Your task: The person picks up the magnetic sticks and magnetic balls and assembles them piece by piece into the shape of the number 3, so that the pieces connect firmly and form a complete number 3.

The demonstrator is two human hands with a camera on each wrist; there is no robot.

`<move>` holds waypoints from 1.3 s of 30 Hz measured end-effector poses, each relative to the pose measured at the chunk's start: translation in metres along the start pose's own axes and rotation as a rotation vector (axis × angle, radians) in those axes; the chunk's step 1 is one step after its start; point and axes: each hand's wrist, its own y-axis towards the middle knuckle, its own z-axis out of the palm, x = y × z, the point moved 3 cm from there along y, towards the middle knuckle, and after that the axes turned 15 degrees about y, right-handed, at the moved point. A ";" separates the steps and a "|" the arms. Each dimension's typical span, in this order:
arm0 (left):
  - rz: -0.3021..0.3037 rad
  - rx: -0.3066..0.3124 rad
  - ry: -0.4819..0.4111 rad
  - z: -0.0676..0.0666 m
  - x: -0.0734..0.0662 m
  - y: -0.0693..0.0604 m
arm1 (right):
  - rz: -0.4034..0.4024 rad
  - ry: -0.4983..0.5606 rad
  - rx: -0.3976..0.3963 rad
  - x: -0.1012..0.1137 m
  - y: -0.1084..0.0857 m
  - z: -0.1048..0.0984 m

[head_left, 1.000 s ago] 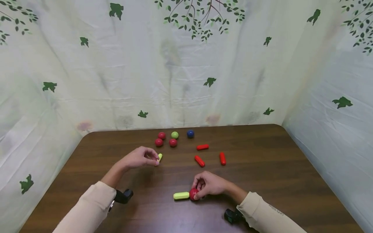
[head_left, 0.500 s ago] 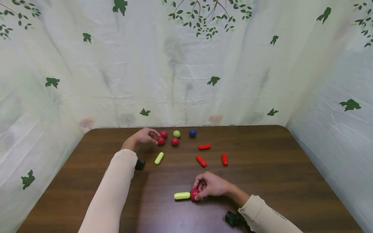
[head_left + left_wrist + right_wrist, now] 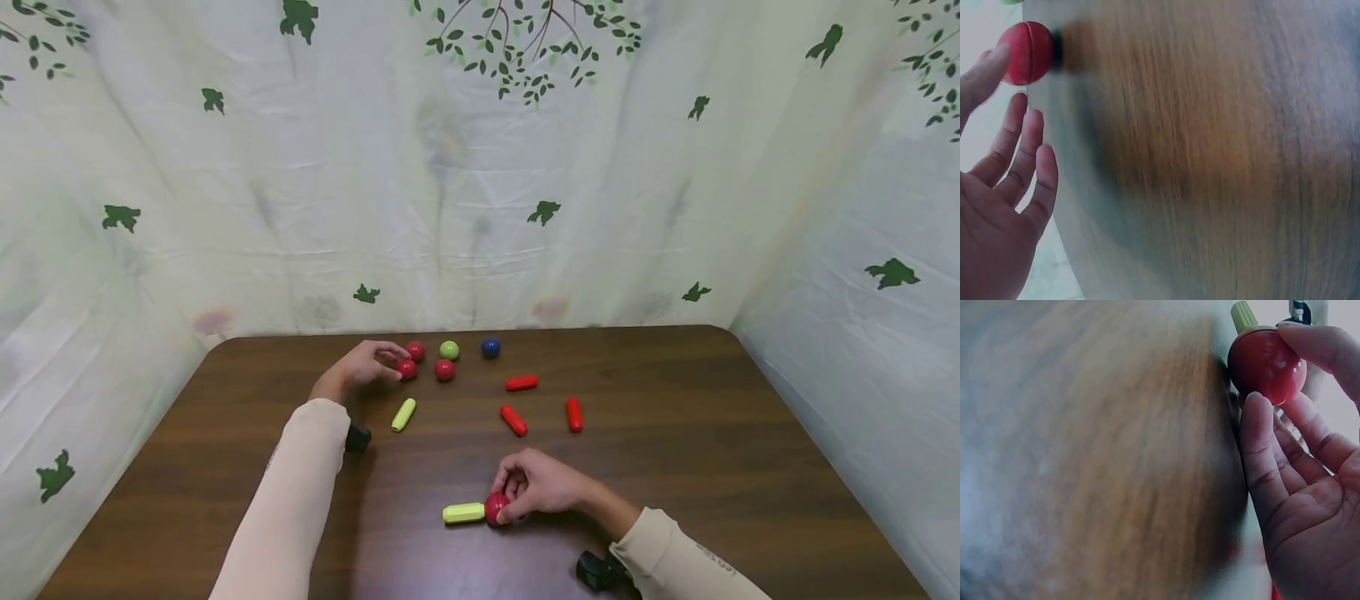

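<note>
In the head view my left hand (image 3: pixel 369 364) is at a red ball (image 3: pixel 407 369) at the back left of the table. In the left wrist view its thumb tip overlaps that red ball (image 3: pixel 1027 53), while the other visible fingers are spread and nearly straight. My right hand (image 3: pixel 546 483) pinches another red ball (image 3: pixel 496 509) at the table's front middle. A yellow-green stick (image 3: pixel 463 513) points left from this ball, its end against it. The right wrist view shows the held red ball (image 3: pixel 1266 365) between thumb and fingers, with the stick (image 3: pixel 1244 316) beyond it.
Two more red balls, one behind (image 3: pixel 416 351) and one to the right (image 3: pixel 445 370), lie near a green ball (image 3: pixel 449 350) and a blue ball (image 3: pixel 491 347). A loose yellow-green stick (image 3: pixel 403 415) and three red sticks (image 3: pixel 513 420) lie mid-table. A printed curtain (image 3: pixel 480 208) hangs behind.
My left hand has let go of the loose yellow-green stick, leaving it on the table, and has moved back to the red balls. The right hand keeps its hold in the same place.
</note>
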 end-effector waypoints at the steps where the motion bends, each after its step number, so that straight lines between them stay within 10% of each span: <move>1: 0.001 -0.003 0.003 0.001 0.000 0.000 | 0.000 -0.002 0.000 0.000 0.000 0.000; 27: -0.047 -0.062 0.248 0.002 0.005 0.001 | 0.021 0.021 -0.010 0.002 0.000 0.001; 39: 0.066 -0.148 0.248 -0.027 -0.004 -0.032 | -0.004 0.023 0.016 0.001 0.000 0.001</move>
